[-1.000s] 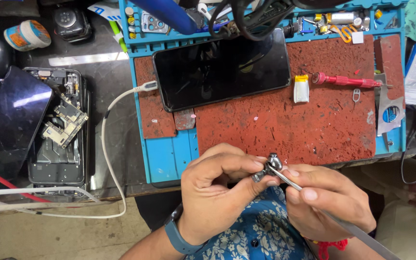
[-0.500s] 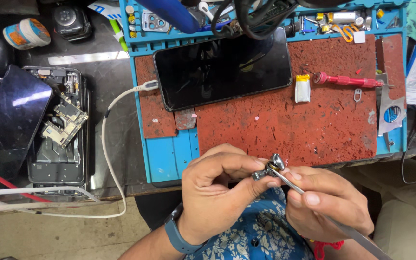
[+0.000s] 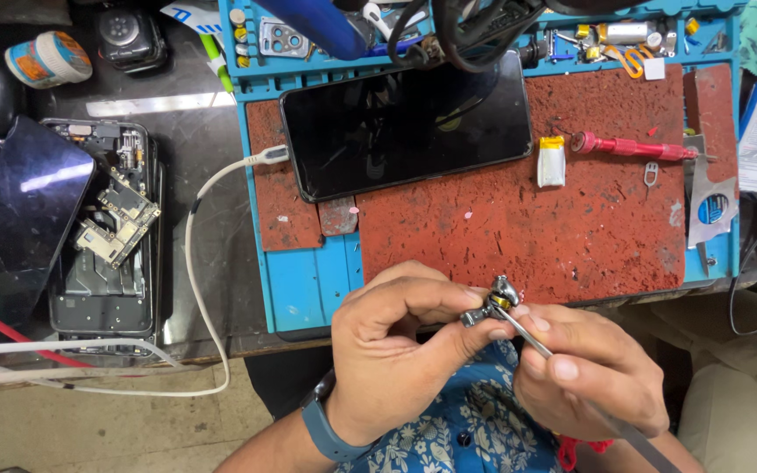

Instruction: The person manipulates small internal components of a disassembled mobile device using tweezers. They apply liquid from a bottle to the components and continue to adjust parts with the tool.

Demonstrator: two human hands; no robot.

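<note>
My left hand (image 3: 396,350) pinches a small dark metal part (image 3: 490,302) between thumb and fingertips, just below the front edge of the work mat. A blue band sits on that wrist. My right hand (image 3: 590,368) grips thin metal tweezers (image 3: 536,342), whose tip touches the small part. Both hands hover over my lap, near a floral shirt. A black phone (image 3: 409,123) lies screen up on the worn red mat (image 3: 527,219), with a white cable (image 3: 212,201) plugged into its left end.
An opened phone with exposed boards (image 3: 107,228) and a dark glass panel (image 3: 15,219) lie at left. On the mat sit a red screwdriver (image 3: 628,147) and a small white and yellow battery (image 3: 551,161). The blue tray (image 3: 308,280) holds small parts at the back.
The hands and the small part stay nearly still; only slight finger shifts show around the tweezers' tip.
</note>
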